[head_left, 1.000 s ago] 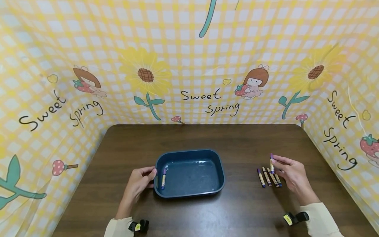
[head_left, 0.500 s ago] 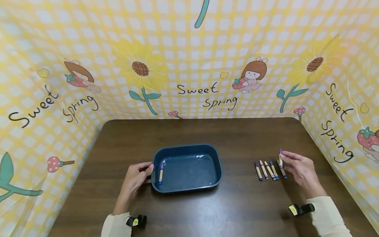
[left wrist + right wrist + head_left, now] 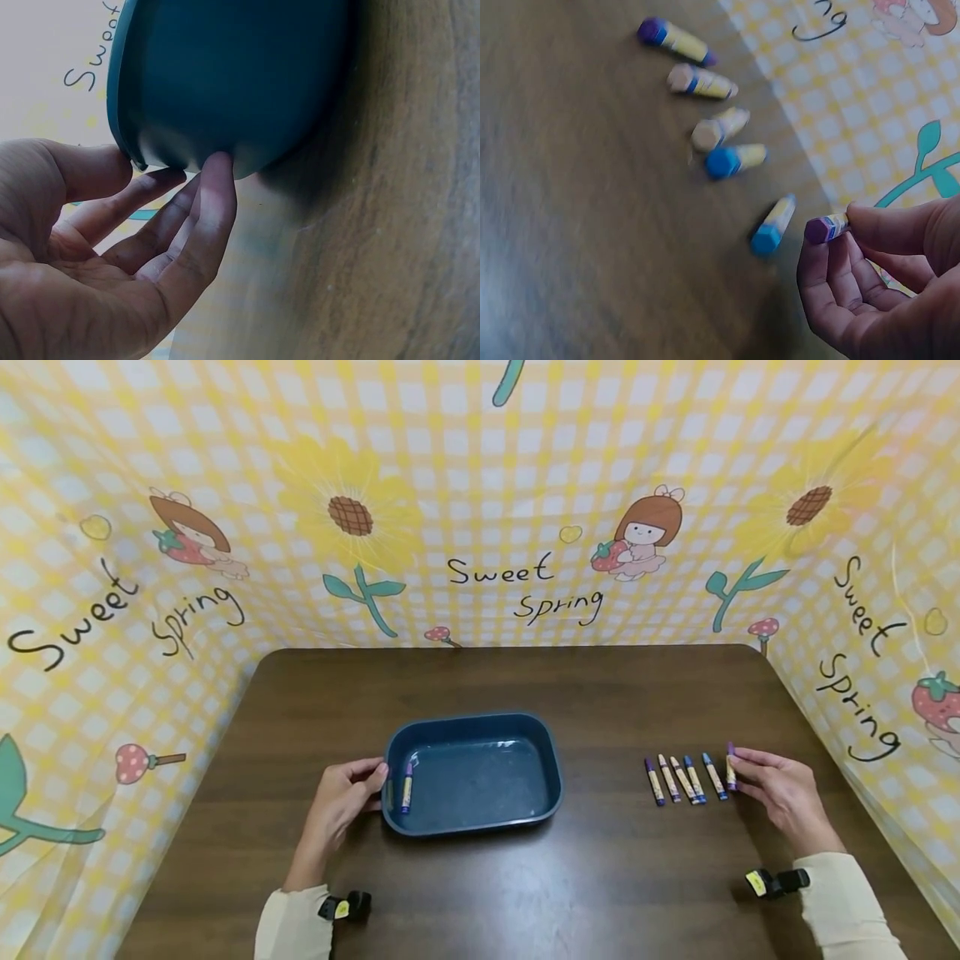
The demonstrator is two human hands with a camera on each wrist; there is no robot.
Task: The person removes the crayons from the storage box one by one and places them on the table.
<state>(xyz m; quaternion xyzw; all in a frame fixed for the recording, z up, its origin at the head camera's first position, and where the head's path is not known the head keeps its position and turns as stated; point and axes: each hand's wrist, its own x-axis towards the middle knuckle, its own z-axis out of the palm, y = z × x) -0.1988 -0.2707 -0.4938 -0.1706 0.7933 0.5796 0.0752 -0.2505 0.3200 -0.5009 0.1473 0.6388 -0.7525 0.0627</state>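
In the head view my left hand (image 3: 347,795) grips the left end of a dark blue rectangular tray (image 3: 472,830). The left wrist view shows its thumb at the tray's rim and its fingertips against the outer wall. One purple crayon (image 3: 407,790) lies inside, along the left wall. My right hand (image 3: 782,789) pinches another purple crayon (image 3: 829,227) between thumb and fingers, close over the table at the right end of a row of crayons. Nearest to it lies a light blue crayon (image 3: 714,777); left of that are a darker blue crayon (image 3: 694,780) and a beige crayon (image 3: 680,779).
Further left in the row are another beige crayon (image 3: 669,778) and a purple crayon (image 3: 654,782). All lie on a dark brown wooden table (image 3: 480,893). A yellow checked cloth (image 3: 480,485) hangs around its back and sides. Both wrists carry small black cameras.
My right hand has moved right with its purple crayon and lowered it toward the table, uncovering the light blue crayon. The left hand stays on the tray. The head view has shifted slightly.
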